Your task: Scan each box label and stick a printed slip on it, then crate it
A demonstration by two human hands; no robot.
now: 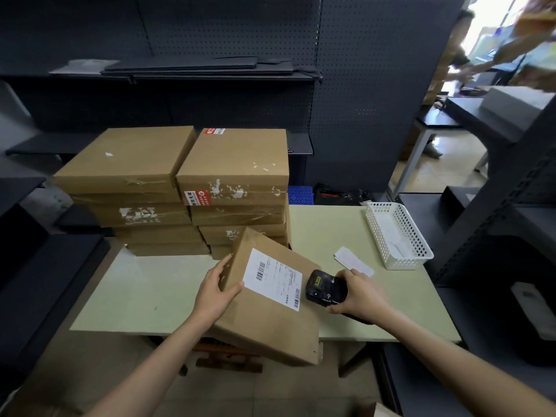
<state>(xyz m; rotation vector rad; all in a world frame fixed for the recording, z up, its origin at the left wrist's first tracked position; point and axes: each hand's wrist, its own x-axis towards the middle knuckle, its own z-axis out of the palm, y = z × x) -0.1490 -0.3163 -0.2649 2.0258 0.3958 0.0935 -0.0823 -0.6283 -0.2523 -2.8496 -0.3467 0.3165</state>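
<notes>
My left hand (215, 291) grips the left edge of a flat brown cardboard box (267, 323), held tilted above the table's front edge. A white shipping label (272, 279) with barcodes faces up on the box. My right hand (359, 297) holds a black handheld scanner (325, 287), its head right beside the label's right edge. A white printed slip (353, 261) lies on the table behind the scanner.
Two stacks of brown boxes (186, 188) fill the back left of the pale green table (144, 296). A white perforated basket (397, 234) stands at the back right. Dark shelving surrounds the table. A person stands far off at top right.
</notes>
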